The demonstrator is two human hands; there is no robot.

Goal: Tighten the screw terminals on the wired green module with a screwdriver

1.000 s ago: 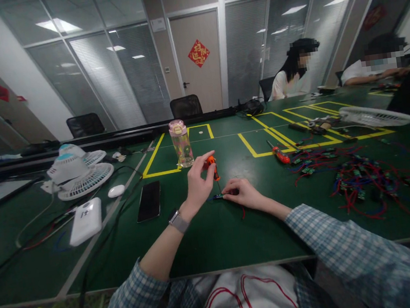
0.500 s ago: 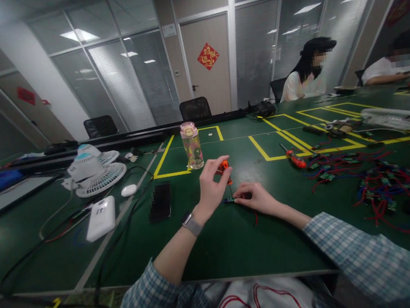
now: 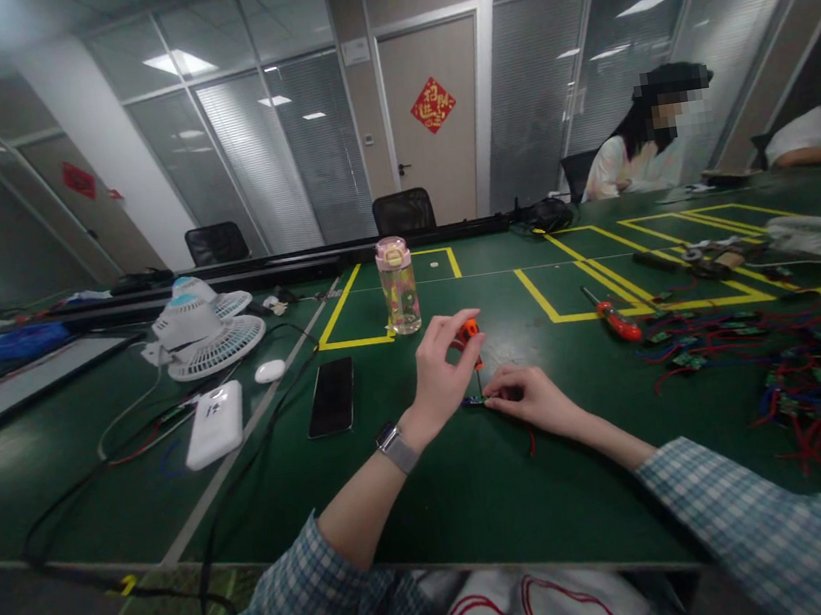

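My left hand (image 3: pixel 443 369), with a watch on its wrist, grips the orange handle of a screwdriver (image 3: pixel 471 332) between thumb and fingers. The screwdriver stands upright, its thin shaft pointing down to a small circuit board (image 3: pixel 474 401) on the green table. My right hand (image 3: pixel 532 398) pinches the right end of that board against the tabletop. A short red wire (image 3: pixel 532 441) sticks out below my right hand. Whether the tip sits in a screw is too small to tell.
A second red screwdriver (image 3: pixel 618 322) lies to the right, beside a heap of wired circuit boards (image 3: pixel 806 386). A bottle (image 3: pixel 399 289), a phone (image 3: pixel 331 398), a white power bank (image 3: pixel 215 424) and white fans (image 3: pixel 207 339) stand or lie leftward. Two people sit at the far right.
The whole view has shifted slightly, so things appear further right. Both hands keep the same hold on the screwdriver and the board.
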